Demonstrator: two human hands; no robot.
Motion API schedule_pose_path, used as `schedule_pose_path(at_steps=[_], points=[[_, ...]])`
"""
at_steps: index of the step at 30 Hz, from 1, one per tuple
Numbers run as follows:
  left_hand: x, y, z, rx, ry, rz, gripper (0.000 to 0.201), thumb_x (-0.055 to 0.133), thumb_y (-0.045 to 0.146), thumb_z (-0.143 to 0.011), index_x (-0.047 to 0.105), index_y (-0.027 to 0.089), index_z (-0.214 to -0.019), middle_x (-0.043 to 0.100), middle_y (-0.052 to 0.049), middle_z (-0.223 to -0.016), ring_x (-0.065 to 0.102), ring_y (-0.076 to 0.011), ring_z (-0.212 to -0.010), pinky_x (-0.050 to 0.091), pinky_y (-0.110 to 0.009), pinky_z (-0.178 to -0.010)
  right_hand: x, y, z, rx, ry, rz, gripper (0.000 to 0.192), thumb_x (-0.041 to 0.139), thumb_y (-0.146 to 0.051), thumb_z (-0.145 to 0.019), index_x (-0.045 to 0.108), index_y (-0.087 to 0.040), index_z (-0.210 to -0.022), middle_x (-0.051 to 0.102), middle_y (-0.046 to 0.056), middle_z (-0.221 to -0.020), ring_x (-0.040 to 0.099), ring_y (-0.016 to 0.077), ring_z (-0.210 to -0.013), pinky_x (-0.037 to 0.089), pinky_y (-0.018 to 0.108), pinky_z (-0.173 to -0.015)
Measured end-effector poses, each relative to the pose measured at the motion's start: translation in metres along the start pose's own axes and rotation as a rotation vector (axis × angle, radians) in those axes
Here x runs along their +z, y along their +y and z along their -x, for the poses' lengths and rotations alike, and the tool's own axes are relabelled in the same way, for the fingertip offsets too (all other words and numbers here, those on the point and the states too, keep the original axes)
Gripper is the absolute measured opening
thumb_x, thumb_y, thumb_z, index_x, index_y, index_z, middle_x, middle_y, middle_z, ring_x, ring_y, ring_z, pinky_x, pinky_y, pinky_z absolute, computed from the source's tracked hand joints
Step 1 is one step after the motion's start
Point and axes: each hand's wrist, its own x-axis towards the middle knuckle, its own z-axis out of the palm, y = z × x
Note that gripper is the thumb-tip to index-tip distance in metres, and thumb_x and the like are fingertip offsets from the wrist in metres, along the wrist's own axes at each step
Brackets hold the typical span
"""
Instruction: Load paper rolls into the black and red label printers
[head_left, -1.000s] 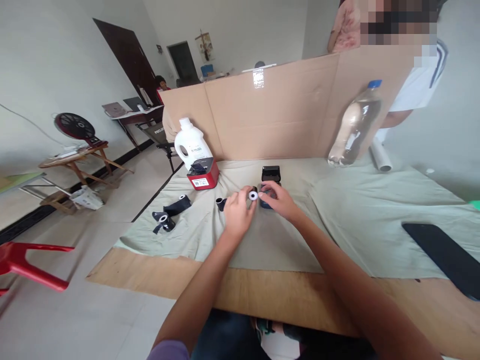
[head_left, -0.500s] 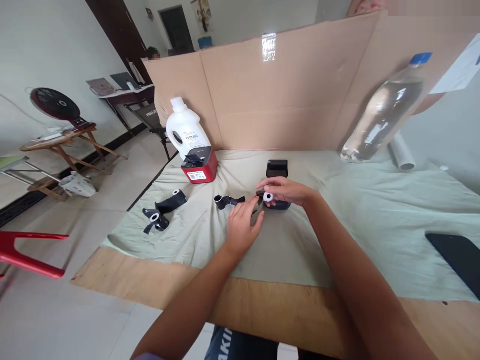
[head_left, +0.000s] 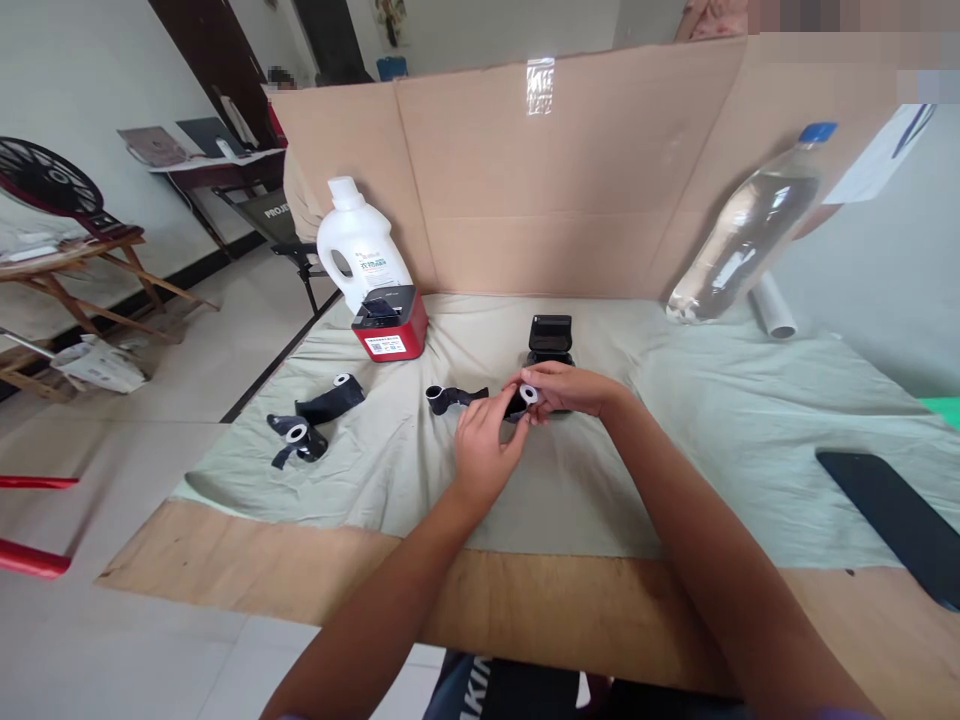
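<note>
Between my two hands is a small black roll (head_left: 516, 404) with a white core, its ring-shaped end facing up and right. My left hand (head_left: 486, 440) is closed on the roll's left side, thumb below and fingers above. My right hand (head_left: 576, 390) pinches its right end by the white core. Just behind my right hand stands a small black device (head_left: 551, 334) with its lid raised; the hand covers its lower part. Left of my fingers lies another black roll (head_left: 450, 399), its loose strip trailing right towards my left hand.
At the left of the cloth (head_left: 405, 470) lie two more black rolls (head_left: 330, 400), partly unwound. Behind them stand a red box-shaped device (head_left: 397, 335) and a white jug (head_left: 364, 245). A cardboard panel (head_left: 547, 190) backs the table. To the right are a water bottle (head_left: 750, 235), a white tube (head_left: 772, 308) and a phone (head_left: 892, 520).
The roll has moved slightly left and down, away from the black device, and its white end has turned upward. My left fingers have closed on it. The camera view has shifted a little.
</note>
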Motion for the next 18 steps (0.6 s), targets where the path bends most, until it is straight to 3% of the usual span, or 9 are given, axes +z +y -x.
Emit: schedule_pose_path(at_steps=[3,7,11,14,18], points=[[-0.002,-0.004,-0.002,0.008,-0.005,-0.072,0.036,0.061,0.029,-0.094,0.064,0.024,-0.130,0.074,-0.008,-0.116,0.065,-0.0245,-0.107,0.050,-0.039,-0.095,0.005,-0.013,0.007,0.010,0.126,0.146,0.041,0.071,-0.056,-0.084,0.067,-0.018,-0.098,0.068,0.005,-0.082,0.065,0.0139,-0.066,0.049,0.023,-0.054],[0.000,-0.008,-0.001,0.048,-0.052,-0.152,0.043,0.062,0.023,-0.091,0.063,0.027,-0.133,0.071,-0.006,-0.126,0.062,-0.0268,-0.112,0.049,-0.042,-0.094,0.007,-0.024,0.011,-0.001,0.099,0.309,0.027,0.076,-0.037,-0.079,0.069,-0.018,-0.097,0.069,0.004,-0.085,0.060,0.0110,-0.062,0.045,0.022,-0.053],[0.003,-0.009,0.001,0.079,-0.055,-0.170,0.044,0.062,0.021,-0.091,0.063,0.027,-0.134,0.068,-0.006,-0.133,0.061,-0.0269,-0.115,0.047,-0.043,-0.094,-0.004,-0.023,0.011,-0.023,0.128,0.405,0.025,0.074,-0.026,-0.076,0.069,-0.018,-0.099,0.071,0.005,-0.084,0.061,0.0135,-0.064,0.046,0.024,-0.053],[0.003,-0.009,0.002,0.114,-0.066,-0.141,0.030,0.057,0.022,-0.095,0.070,0.027,-0.122,0.070,-0.006,-0.129,0.064,-0.0239,-0.112,0.047,-0.041,-0.093,-0.024,-0.017,0.009,-0.102,0.307,0.456,0.027,0.073,-0.023,-0.075,0.071,-0.016,-0.101,0.073,0.009,-0.096,0.066,0.0190,-0.076,0.052,0.028,-0.060],[0.009,-0.007,0.002,0.139,-0.170,-0.118,0.027,0.053,0.024,-0.098,0.071,0.028,-0.117,0.073,-0.005,-0.122,0.065,-0.0217,-0.110,0.049,-0.040,-0.094,-0.052,0.000,0.004,-0.197,0.558,0.517,0.031,0.064,-0.016,-0.079,0.072,-0.016,-0.108,0.072,0.012,-0.113,0.065,0.0268,-0.109,0.055,0.040,-0.089]])
